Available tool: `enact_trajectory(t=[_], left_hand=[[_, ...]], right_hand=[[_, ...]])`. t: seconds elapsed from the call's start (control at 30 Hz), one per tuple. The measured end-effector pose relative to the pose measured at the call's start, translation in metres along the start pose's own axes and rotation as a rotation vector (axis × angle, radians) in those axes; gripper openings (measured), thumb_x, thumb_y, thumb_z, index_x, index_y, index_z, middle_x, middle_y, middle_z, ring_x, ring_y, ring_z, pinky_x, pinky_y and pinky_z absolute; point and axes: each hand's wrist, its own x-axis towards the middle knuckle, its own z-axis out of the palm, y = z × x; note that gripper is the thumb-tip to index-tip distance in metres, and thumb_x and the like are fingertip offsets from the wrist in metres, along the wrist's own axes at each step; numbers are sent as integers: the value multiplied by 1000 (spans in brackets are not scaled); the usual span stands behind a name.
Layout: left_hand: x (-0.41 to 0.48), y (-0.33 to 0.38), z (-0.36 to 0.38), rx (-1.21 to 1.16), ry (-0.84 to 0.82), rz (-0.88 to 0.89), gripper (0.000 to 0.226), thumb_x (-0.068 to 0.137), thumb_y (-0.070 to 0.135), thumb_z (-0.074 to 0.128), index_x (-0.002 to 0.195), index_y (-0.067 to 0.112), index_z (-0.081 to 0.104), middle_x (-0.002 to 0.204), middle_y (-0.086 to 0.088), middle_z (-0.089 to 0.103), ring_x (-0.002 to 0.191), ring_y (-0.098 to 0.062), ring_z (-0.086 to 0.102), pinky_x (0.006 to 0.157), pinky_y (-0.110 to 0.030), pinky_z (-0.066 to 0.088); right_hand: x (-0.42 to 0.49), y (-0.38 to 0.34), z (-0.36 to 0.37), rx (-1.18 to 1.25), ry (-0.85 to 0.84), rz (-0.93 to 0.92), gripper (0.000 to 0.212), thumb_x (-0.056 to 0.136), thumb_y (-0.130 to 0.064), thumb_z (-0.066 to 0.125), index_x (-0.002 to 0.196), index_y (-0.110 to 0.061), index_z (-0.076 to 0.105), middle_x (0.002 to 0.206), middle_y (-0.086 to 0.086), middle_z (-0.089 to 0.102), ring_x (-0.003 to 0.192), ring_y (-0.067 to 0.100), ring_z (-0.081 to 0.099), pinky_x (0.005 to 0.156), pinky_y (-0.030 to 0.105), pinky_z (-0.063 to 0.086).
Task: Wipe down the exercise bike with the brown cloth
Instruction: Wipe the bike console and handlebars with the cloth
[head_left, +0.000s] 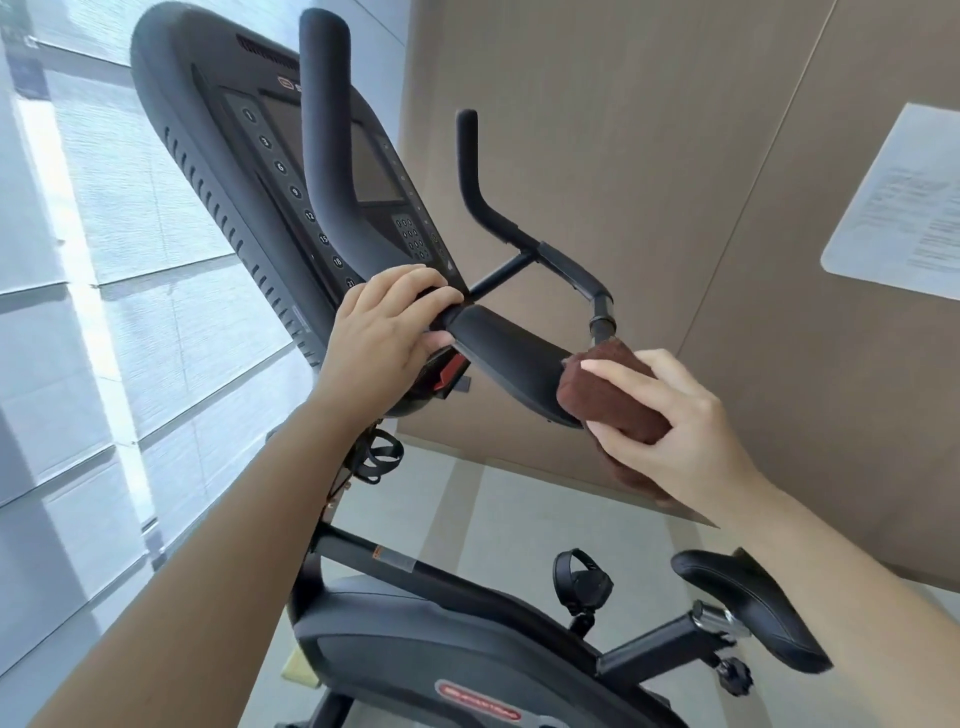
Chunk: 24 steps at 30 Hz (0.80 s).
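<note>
Observer: Brown cloth (613, 397) position?
Recorder: Folded over elbow pad's (498, 353) outer end on exercise bike (415, 649), right hand (675, 431) clamped round it for pressure. Left hand (384, 332) grips handlebar (324, 171), likely steadying against the wiping.

bright, even daylight from the left, through pale window blinds (130, 234) washed almost white, detail there nearly lost. soft highlights along the black handlebar (322, 156) and the seat (753, 592); dull grey glare across the console screen (376, 171). left hand (387, 332) and its forearm backlit, darker on the near side; right hand (680, 431) fully lit and pale. nap of the brown cloth (608, 395) sharp near the centre. only faint, soft-edged shadows on the floor (519, 519). strong wide-angle bending: straight lines of blinds and wall panels (675, 156) bowed and tilted toward the edges. print on the wall sheet (898, 208) smeared, unreadable. slight softness toward the corners.
</note>
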Motion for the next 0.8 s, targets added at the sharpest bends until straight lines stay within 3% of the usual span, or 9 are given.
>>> enact_trajectory(t=[0.13, 0.23, 0.3, 0.43, 0.53, 0.7, 0.8], left_hand=[[2, 0, -1, 1, -12, 5, 46, 86, 45, 44, 111, 11, 63, 116, -7, 61, 115, -28, 48, 91, -45, 39], [3, 3, -2, 5, -25, 4, 62, 86, 59, 36, 109, 8, 63, 115, -10, 61, 114, -31, 49, 93, -48, 41], [3, 8, 0, 1, -35, -23, 65, 84, 61, 38, 109, 6, 63, 115, -12, 60, 115, -34, 49, 95, -50, 40], [3, 13, 3, 7, -43, -67, 61, 79, 56, 49, 107, 4, 63, 115, -12, 60, 116, -35, 49, 95, -53, 40], [4, 11, 1, 7, -61, -59, 65, 82, 61, 43, 107, 4, 63, 114, -12, 60, 115, -34, 49, 95, -50, 40], [4, 12, 2, 21, -54, -69, 65, 83, 60, 42, 105, 3, 63, 113, -12, 60, 113, -34, 50, 95, -47, 41], [3, 12, 3, 31, -44, -68, 66, 83, 61, 41, 106, 3, 63, 113, -12, 60, 113, -33, 50, 97, -44, 40]], right_hand=[[25, 9, -12, 271, 50, 190, 45, 77, -20, 71, 111, -48, 59, 107, -19, 58, 91, -7, 55, 55, 4, 45], [54, 17, -27, 130, 261, 157, 46, 78, -19, 70, 118, -38, 58, 108, -6, 56, 91, -1, 50, 78, -1, 35], [70, 17, -28, 6, 308, 107, 47, 78, -21, 70, 121, -33, 58, 107, -6, 50, 94, 3, 48, 82, -1, 31], [75, 4, 4, -8, -1, 23, 55, 75, -30, 71, 126, -36, 52, 113, -3, 54, 99, 11, 52, 85, 16, 36], [67, 3, 20, 82, -170, -14, 58, 77, -43, 65, 131, -38, 46, 111, -8, 54, 94, 3, 47, 76, 11, 30], [82, 14, 3, 320, -397, 54, 45, 81, -46, 60, 123, -53, 46, 122, -14, 52, 112, -1, 46, 88, 11, 33], [80, 9, 11, 260, -369, 4, 52, 79, -43, 63, 127, -52, 43, 125, -12, 47, 111, 1, 44, 84, 4, 30]])
